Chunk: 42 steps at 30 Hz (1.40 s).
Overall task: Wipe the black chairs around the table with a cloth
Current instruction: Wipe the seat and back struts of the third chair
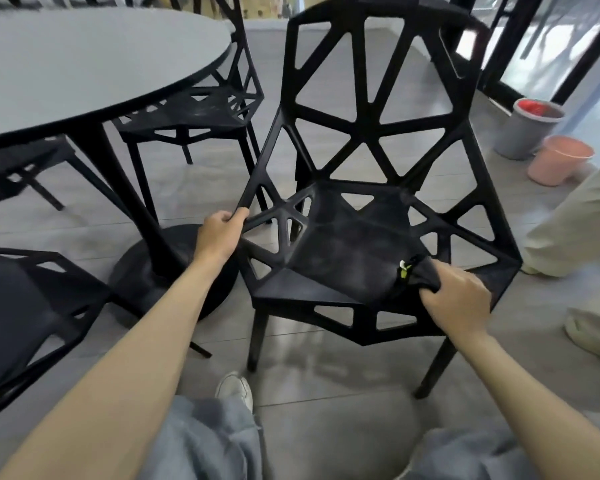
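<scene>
A black chair (371, 133) with a cut-out geometric frame stands in front of me, pulled away from the round grey table (84, 64). My left hand (220, 233) grips the left edge of its frame, fingers curled round the bar. My right hand (456, 299) holds a dark cloth (411, 277) with a small yellow-green tag, bunched on the right front part of the seat. Another black chair (201, 112) sits tucked under the far side of the table, and a third (32, 306) stands at the lower left.
The table's black pedestal base (167, 265) rests on the tiled floor left of the chair. A grey bin (527, 129) and a pink bucket (558, 164) stand at the right by a glass wall. Another person's legs in pale trousers (575, 223) are at the right edge.
</scene>
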Each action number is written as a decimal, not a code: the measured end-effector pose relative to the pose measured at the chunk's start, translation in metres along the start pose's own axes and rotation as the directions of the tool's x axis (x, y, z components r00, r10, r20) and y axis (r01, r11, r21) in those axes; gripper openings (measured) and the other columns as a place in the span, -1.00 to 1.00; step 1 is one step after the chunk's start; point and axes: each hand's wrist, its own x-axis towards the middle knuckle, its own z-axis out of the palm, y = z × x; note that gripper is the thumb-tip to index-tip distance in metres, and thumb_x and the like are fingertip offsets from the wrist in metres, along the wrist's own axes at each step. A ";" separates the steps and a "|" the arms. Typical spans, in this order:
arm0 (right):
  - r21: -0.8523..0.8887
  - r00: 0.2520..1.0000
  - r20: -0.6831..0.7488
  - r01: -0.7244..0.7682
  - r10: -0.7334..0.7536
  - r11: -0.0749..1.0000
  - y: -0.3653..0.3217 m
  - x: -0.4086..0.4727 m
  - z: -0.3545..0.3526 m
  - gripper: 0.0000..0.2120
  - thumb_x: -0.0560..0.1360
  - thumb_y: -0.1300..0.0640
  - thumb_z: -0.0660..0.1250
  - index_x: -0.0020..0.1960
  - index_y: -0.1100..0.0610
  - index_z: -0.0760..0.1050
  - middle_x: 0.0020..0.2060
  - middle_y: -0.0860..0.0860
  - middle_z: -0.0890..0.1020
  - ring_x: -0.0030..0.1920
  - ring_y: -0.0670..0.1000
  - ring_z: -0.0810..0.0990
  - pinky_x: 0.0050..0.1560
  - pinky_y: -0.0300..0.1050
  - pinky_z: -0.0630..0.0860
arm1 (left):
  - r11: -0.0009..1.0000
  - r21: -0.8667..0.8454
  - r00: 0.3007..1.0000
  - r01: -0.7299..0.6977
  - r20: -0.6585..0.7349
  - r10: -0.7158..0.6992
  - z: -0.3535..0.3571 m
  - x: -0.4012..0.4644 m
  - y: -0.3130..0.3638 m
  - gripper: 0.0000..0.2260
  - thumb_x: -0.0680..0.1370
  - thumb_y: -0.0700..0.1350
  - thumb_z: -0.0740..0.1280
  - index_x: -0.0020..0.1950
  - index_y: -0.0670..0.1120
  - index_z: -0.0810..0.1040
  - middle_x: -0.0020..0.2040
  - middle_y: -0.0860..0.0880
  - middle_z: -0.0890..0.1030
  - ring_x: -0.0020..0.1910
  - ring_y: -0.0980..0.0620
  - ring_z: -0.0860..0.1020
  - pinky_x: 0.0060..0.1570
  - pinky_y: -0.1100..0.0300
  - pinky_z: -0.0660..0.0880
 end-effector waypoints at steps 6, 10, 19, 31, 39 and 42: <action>-0.004 0.973 0.193 0.127 -0.124 0.992 -0.075 -0.031 0.003 -0.68 0.40 0.06 0.42 0.16 0.00 0.62 -0.16 -0.04 0.72 -0.16 0.14 0.71 -0.21 -0.05 0.54 | 0.996 0.004 0.994 0.084 0.066 -0.084 -0.023 -0.047 0.003 -0.49 0.45 0.36 0.27 -0.12 -0.09 0.66 -0.09 -0.04 0.71 0.02 -0.10 0.63 0.22 -0.07 0.57; 0.073 0.955 0.244 0.156 -0.170 0.985 -0.138 -0.071 0.005 -0.64 0.34 0.08 0.42 0.14 0.03 0.62 -0.12 -0.04 0.73 -0.14 0.11 0.71 -0.18 -0.07 0.53 | 0.994 -0.027 0.989 0.110 0.103 -0.107 -0.038 -0.081 -0.003 -0.49 0.40 0.38 0.28 -0.22 -0.09 0.56 -0.14 -0.14 0.69 -0.02 -0.16 0.66 0.15 -0.11 0.61; 0.479 0.970 0.058 0.180 -0.236 0.859 -0.281 -0.159 0.039 -0.32 0.36 0.38 0.32 0.47 0.11 0.50 0.42 0.05 0.55 0.45 0.00 0.50 0.40 -0.07 0.51 | 0.994 0.100 0.986 0.039 0.155 -0.054 -0.058 -0.116 -0.014 -0.50 0.67 0.22 0.14 -0.25 -0.16 0.40 -0.26 -0.06 0.55 -0.10 -0.07 0.55 -0.11 0.02 0.37; 0.260 0.934 0.136 0.287 -0.329 0.922 -0.195 -0.124 0.019 -0.28 0.17 0.45 0.53 0.29 0.06 0.66 0.29 -0.03 0.66 0.34 -0.06 0.59 0.45 -0.07 0.43 | 0.984 0.175 0.964 -0.025 0.264 -0.022 -0.062 -0.082 0.020 -0.42 0.74 0.18 -0.09 0.29 -0.17 0.58 0.35 -0.13 0.57 0.41 -0.17 0.44 0.21 0.04 0.28; 0.481 0.980 0.097 0.108 -0.176 0.870 -0.282 -0.115 0.046 -0.36 0.34 0.49 0.43 0.38 0.12 0.59 0.33 0.04 0.63 0.38 -0.01 0.57 0.40 -0.06 0.51 | 0.985 0.156 0.981 -0.067 0.192 0.036 -0.056 -0.082 0.025 -0.57 0.69 0.06 -0.01 -0.18 -0.19 0.42 -0.12 -0.10 0.57 0.10 -0.18 0.49 0.00 -0.02 0.32; 0.521 0.972 0.084 0.146 -0.220 0.841 -0.288 -0.112 0.049 -0.32 0.40 0.48 0.42 0.46 0.08 0.52 0.40 0.01 0.57 0.47 -0.05 0.47 0.51 -0.18 0.36 | 0.985 0.155 0.980 -0.073 0.193 0.043 -0.058 -0.082 0.021 -0.57 0.70 0.04 -0.01 -0.17 -0.17 0.46 -0.12 -0.09 0.58 0.04 -0.11 0.51 -0.06 0.01 0.33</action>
